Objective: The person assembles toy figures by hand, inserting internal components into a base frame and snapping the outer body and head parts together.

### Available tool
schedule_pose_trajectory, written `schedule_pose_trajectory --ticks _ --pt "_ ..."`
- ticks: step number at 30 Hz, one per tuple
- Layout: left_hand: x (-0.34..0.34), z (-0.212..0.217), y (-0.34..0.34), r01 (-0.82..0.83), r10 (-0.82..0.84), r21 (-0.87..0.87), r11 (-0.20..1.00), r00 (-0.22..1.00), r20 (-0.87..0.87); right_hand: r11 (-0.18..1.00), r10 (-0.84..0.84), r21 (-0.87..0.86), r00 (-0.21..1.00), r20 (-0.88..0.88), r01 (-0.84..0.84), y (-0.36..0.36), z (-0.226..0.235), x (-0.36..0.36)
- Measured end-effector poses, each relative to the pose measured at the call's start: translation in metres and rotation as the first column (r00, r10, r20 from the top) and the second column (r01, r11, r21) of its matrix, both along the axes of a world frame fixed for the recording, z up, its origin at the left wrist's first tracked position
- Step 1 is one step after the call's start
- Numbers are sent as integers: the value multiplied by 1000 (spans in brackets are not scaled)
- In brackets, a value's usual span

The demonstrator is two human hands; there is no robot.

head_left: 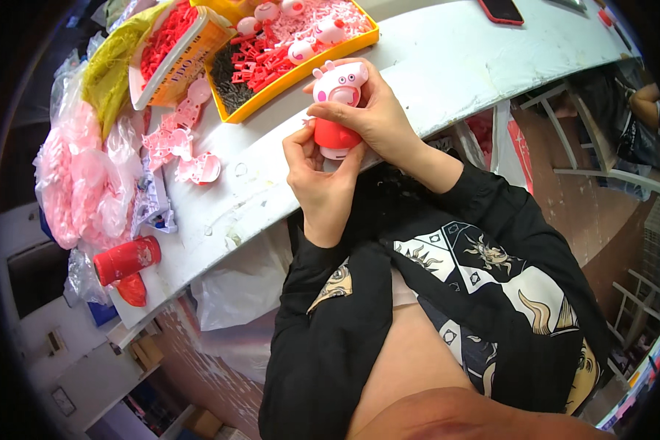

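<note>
A toy pig (337, 139) with a pink head, round eyes and a red body stands upright between my hands at the table's near edge. My right hand (380, 117) is wrapped round the head from behind and the right side, its thumb across the front below the snout. Closed on the lower left side of the red body is my left hand (323, 183), its thumb near the white base. The fingers behind the toy are partly hidden.
A yellow tray (295, 77) beyond my hands holds pink pig heads, red parts and dark pieces. Leftward lie a tub (170, 70) of red parts, pink plastic pieces (172, 143), bagged pink parts (88, 176) and a red cup (127, 260). A phone (501, 10) rests far right.
</note>
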State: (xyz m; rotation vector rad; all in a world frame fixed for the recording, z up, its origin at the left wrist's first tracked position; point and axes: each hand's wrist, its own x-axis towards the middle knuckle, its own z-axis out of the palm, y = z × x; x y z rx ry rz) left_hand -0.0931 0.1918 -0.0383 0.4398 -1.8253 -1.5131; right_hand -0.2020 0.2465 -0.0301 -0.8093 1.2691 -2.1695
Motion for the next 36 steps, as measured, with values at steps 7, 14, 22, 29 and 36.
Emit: schedule_pose_trajectory --ticks 7,14,22,29,36 --pt "-1 8 -4 9 -8 84 996 1000 -20 970 218 -160 949 228 -184 7 5 -4" --pt "-1 10 -7 67 -66 130 989 998 -12 992 99 74 993 62 -104 4 -1 -4" --pt "-1 10 -23 -172 173 -286 943 985 -19 963 270 33 963 -3 -269 4 6 -1" --pt "15 21 -33 -168 331 -829 534 943 22 930 356 -46 865 353 -364 16 13 11" --pt "40 46 -32 107 76 -731 674 974 213 895 435 -60 836 333 -441 29 15 22"
